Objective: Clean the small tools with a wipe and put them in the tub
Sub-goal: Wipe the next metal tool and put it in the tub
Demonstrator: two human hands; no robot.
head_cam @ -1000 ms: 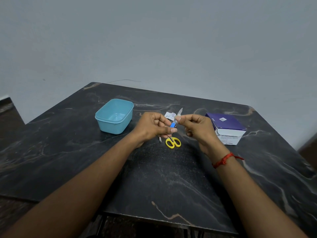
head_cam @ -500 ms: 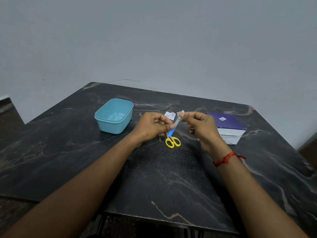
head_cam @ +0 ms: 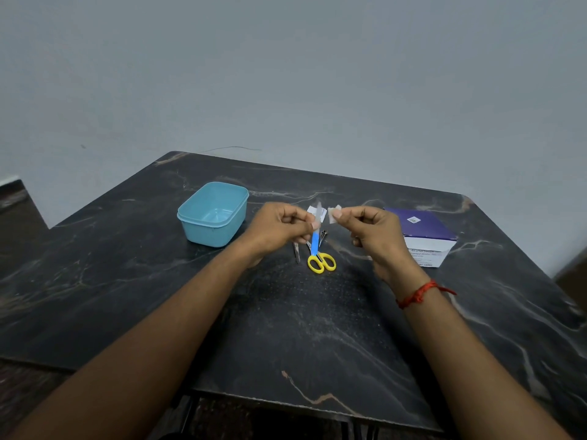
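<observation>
Above the dark marble-patterned surface (head_cam: 286,328), the left hand (head_cam: 279,230) is pinched shut on a slim blue-handled tool with a pale blade (head_cam: 315,239), held nearly upright. The right hand (head_cam: 371,231), a red thread bracelet (head_cam: 419,293) at its wrist, is clamped on a small white wipe (head_cam: 334,213) just beside the blade, apart from it. Beneath them lie yellow-handled scissors (head_cam: 321,262) and a small metal tool (head_cam: 296,251). The light blue rectangular plastic tub (head_cam: 213,214) sits left; a purple and white cardboard box (head_cam: 425,236) sits right.
</observation>
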